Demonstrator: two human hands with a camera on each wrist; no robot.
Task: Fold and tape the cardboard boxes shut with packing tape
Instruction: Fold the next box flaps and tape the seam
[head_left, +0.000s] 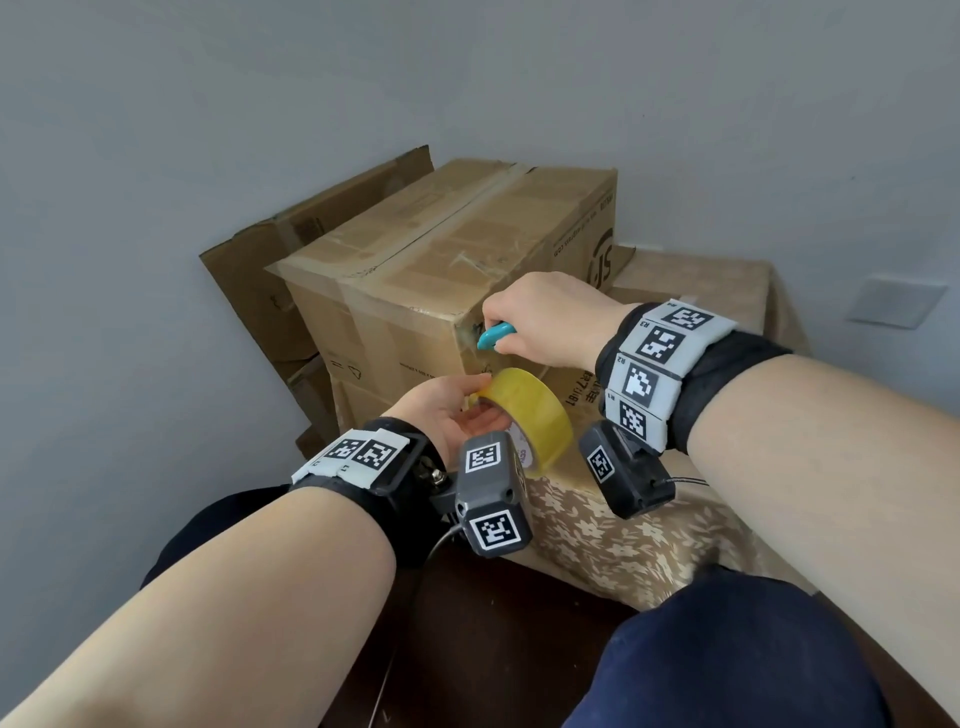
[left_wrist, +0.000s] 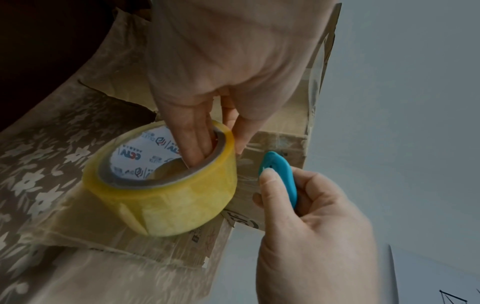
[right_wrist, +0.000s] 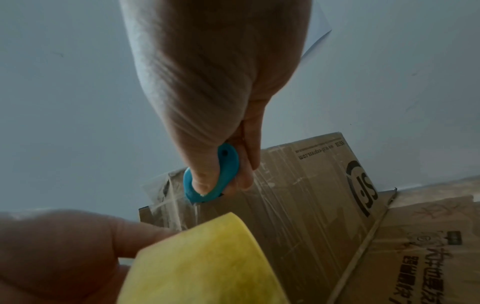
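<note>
A closed cardboard box (head_left: 426, 270) stands on the table with clear tape along its top seam and down its near corner. My left hand (head_left: 457, 410) holds a yellow tape roll (head_left: 524, 415) just below that corner, fingers hooked inside the core (left_wrist: 197, 148) and thumb outside. A strip of clear tape runs from the roll (left_wrist: 166, 197) up the box side (left_wrist: 272, 156). My right hand (head_left: 545, 322) grips a small teal cutter (head_left: 493, 335) whose tip touches the tape at the box corner. The cutter (right_wrist: 215, 179) sits pinched under my thumb; its blade meets the strip above the roll (right_wrist: 202, 261).
A flattened carton (head_left: 291, 260) leans on the grey wall behind the box. Another carton (head_left: 696, 291) lies at the right under the box. A floral tablecloth (head_left: 623, 540) covers the table's near edge. My knees are below, over dark floor.
</note>
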